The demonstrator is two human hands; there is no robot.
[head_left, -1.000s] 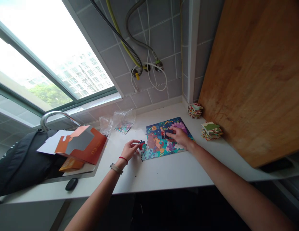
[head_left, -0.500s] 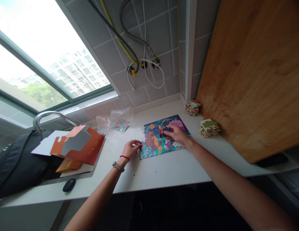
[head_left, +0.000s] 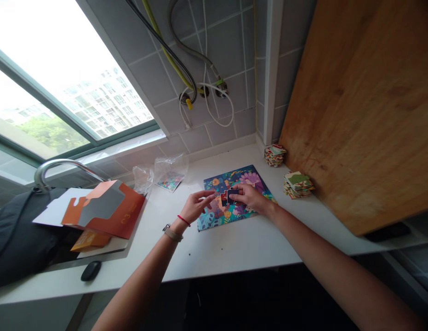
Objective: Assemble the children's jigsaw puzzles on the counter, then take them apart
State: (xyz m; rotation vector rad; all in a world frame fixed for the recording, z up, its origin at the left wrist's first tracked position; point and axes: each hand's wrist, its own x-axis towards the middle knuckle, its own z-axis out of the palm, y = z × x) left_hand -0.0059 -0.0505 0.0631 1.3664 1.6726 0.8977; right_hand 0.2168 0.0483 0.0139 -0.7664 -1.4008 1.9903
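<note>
A colourful jigsaw puzzle (head_left: 214, 221) lies on the white counter, its picture showing animals and plants. Over its middle, my right hand (head_left: 250, 197) pinches a few dark puzzle pieces (head_left: 224, 198), one with red on it. The pieces overlap, so their exact number is hard to make out. My left hand (head_left: 197, 206), with a red string and a watch at the wrist, hovers above the puzzle's left part. Its fingers are stretched toward the pieces, a little apart from them, and nothing shows in them.
Two stacks of puzzle pieces, a rear stack (head_left: 275, 155) and a front stack (head_left: 298, 185), stand beside a leaning wooden board (head_left: 358, 115). Left are a clear plastic bag (head_left: 170, 168), an orange box (head_left: 120, 214), a black mouse-like object (head_left: 91, 271) and a faucet (head_left: 69, 162).
My left hand has lifted from the puzzle's left edge and moved right, toward the pieces in my right hand. The right hand has shifted slightly left with them.
</note>
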